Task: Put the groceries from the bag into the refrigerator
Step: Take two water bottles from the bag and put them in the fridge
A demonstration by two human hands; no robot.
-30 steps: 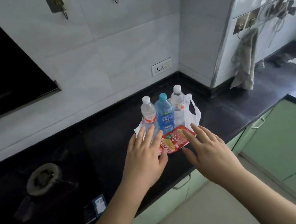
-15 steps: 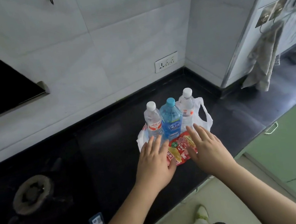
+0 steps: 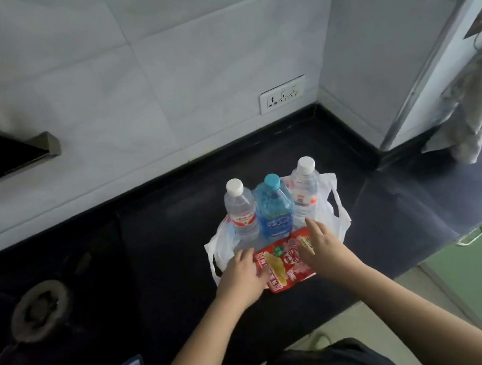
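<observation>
A white plastic bag (image 3: 330, 215) lies slumped open on the black tabletop (image 3: 161, 241). Standing upright in the bag — a clear bottle (image 3: 239, 213), a blue bottle (image 3: 274, 208) beside it, and a second clear bottle (image 3: 305, 193). A red snack packet (image 3: 283, 265) lies flat at the bag's front edge. Left hand (image 3: 243, 277) rests at the packet's left edge, grip released, fingers spread. Right hand (image 3: 324, 248) lies on the packet's right part, fingers extended — contact appears light, though blur obscures it. A wall socket (image 3: 282, 95) sits behind the bag.
</observation>
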